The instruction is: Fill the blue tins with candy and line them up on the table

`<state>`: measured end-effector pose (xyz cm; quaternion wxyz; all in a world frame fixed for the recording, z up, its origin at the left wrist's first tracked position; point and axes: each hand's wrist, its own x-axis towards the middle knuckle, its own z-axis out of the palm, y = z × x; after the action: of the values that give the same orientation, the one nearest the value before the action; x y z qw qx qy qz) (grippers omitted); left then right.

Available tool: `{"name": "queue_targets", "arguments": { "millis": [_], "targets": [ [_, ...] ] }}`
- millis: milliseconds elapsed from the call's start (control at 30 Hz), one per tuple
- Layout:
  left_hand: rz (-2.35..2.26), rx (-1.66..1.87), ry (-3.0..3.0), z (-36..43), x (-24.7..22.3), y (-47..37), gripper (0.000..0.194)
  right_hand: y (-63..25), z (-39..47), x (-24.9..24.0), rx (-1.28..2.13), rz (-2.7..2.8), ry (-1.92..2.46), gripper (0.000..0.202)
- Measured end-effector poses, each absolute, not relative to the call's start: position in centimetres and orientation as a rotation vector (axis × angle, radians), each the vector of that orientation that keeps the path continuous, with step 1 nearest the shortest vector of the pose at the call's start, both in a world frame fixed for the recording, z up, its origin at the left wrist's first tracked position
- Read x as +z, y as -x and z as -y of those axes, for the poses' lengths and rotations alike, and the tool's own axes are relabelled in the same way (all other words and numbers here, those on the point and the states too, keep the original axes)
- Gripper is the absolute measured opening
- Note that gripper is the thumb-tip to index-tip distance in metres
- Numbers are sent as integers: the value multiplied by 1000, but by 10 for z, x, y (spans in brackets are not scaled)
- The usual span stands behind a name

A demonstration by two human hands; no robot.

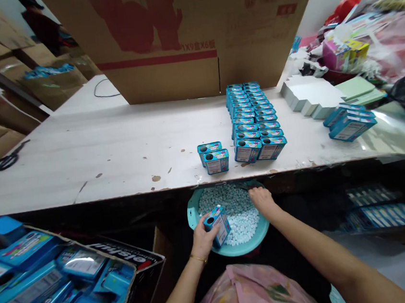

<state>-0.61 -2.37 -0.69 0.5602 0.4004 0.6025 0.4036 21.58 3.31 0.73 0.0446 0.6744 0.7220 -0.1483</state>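
Observation:
My left hand [203, 238] is wrapped round a blue tin [221, 226] with a dark round hole in its top, held over a teal basin [230, 249]. The basin is filled with small pale candies [241, 227]. At the basin's right rim my right hand [261, 200] is closed, its fingers on something greenish that is too hidden to make out. Two similar tins [217, 162] stand near the table's front edge above the basin. To their right, several more tins [248, 150] are lined up in two columns.
A large cardboard carton [194, 75] rises behind the tins. Scissors [8, 160] lie at the table's left. An open box [129, 279] of blue tins is at lower left. White stacks [312, 94] and more tins [352, 126] sit right. A person [42, 26] is at upper left.

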Motion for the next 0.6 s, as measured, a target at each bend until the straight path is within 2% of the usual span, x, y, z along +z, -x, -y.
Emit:
{"name": "queue_targets", "arguments": {
  "millis": [133,333,600],
  "targets": [
    [-1380,918,-773,21,4,11,45,-194,-40,-14,-572,-2205,-1943,26],
    [-1432,865,-1162,19,26,32,46,-170,-21,-45,-800,-2205,-1933,30],
    [-1583,947,-1137,24,36,57,48,-175,-22,-60,-1292,-2159,-2000,24]
  ]
}}
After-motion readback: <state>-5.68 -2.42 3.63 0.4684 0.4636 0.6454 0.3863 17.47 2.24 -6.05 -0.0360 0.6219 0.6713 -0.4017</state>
